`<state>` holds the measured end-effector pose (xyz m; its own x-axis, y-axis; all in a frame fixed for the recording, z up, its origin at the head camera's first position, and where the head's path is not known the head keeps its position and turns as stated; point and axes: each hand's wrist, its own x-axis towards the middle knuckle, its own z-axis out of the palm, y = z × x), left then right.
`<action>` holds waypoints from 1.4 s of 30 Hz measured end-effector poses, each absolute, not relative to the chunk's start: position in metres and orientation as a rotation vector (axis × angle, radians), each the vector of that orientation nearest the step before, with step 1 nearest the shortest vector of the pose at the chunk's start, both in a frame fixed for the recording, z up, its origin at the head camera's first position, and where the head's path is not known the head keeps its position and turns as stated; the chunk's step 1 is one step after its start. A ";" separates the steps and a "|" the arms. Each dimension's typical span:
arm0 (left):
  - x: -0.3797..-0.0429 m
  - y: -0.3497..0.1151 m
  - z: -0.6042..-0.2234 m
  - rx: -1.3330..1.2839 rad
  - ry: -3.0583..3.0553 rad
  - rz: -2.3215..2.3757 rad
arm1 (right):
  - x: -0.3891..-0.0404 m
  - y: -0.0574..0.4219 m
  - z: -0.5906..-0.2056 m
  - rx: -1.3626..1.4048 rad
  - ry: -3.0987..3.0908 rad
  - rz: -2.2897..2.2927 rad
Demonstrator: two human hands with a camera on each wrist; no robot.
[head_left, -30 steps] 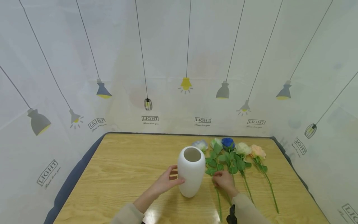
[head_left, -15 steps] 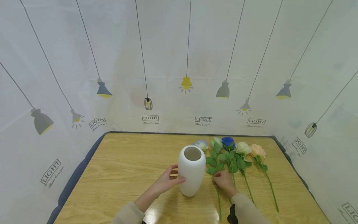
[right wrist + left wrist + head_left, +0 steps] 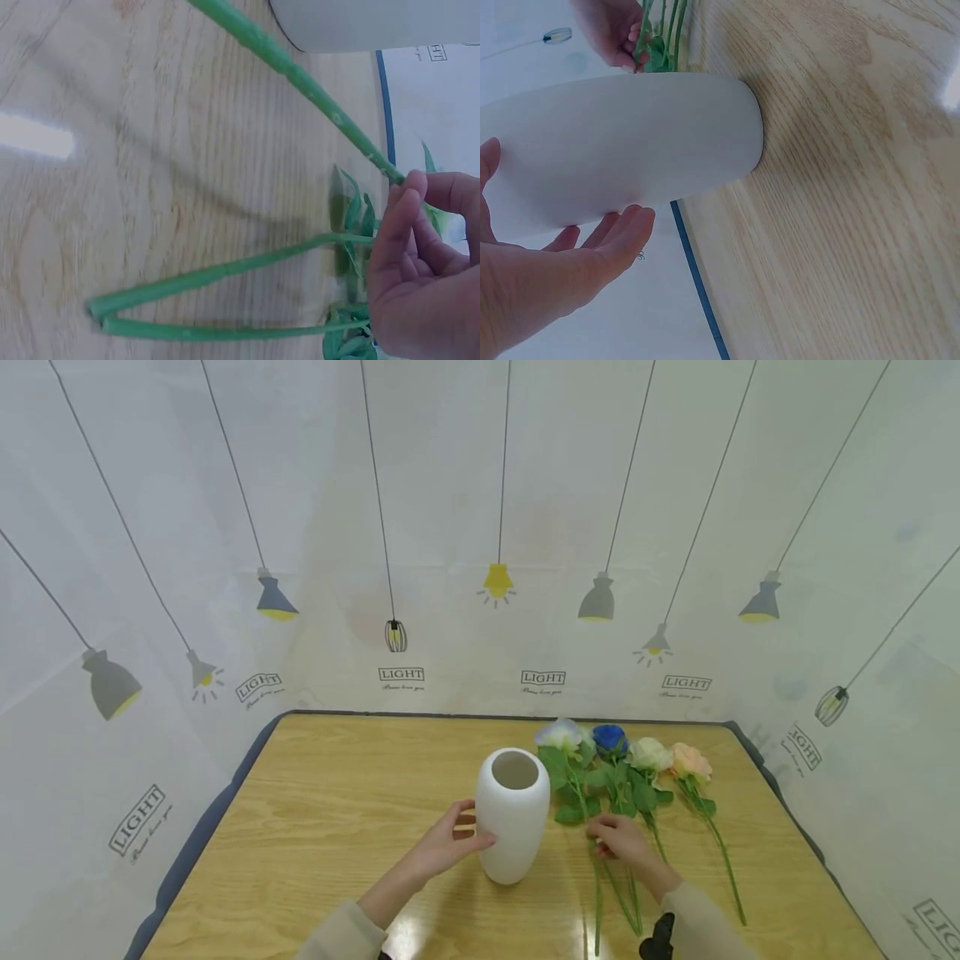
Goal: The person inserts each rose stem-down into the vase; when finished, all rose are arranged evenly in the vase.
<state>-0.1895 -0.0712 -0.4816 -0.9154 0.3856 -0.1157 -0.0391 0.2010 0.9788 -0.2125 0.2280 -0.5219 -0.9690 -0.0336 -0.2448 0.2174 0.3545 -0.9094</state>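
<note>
A tall white vase stands upright on the wooden table. My left hand holds its left side, the thumb on the near face and the fingers curving round behind; the left wrist view shows this hand against the vase wall. To the right of the vase, my right hand pinches the green stem of a pale lavender-white rose. In the right wrist view thumb and forefinger grip that stem, which is raised off the table and casts a shadow.
Other roses lie on the table to the right: a blue one, a cream one and a peach one. A pale green-white bloom is partly hidden behind the lavender one. A lamp-printed curtain surrounds the table.
My right hand has moved slightly right and lifted the lavender-white rose, whose bloom has shifted right and now overlaps the pale green-white one. The left hand and vase have stayed put.
</note>
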 end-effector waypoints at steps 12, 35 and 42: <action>-0.188 -0.071 -0.478 0.325 2.144 1.766 | -0.213 0.243 -0.501 0.080 2.319 -1.802; -0.174 -0.071 -0.445 0.321 2.122 1.774 | -0.203 0.236 -0.450 -0.157 1.597 -2.562; -0.175 -0.071 -0.444 0.323 2.119 1.771 | -0.202 0.229 -0.431 -0.258 1.354 -2.726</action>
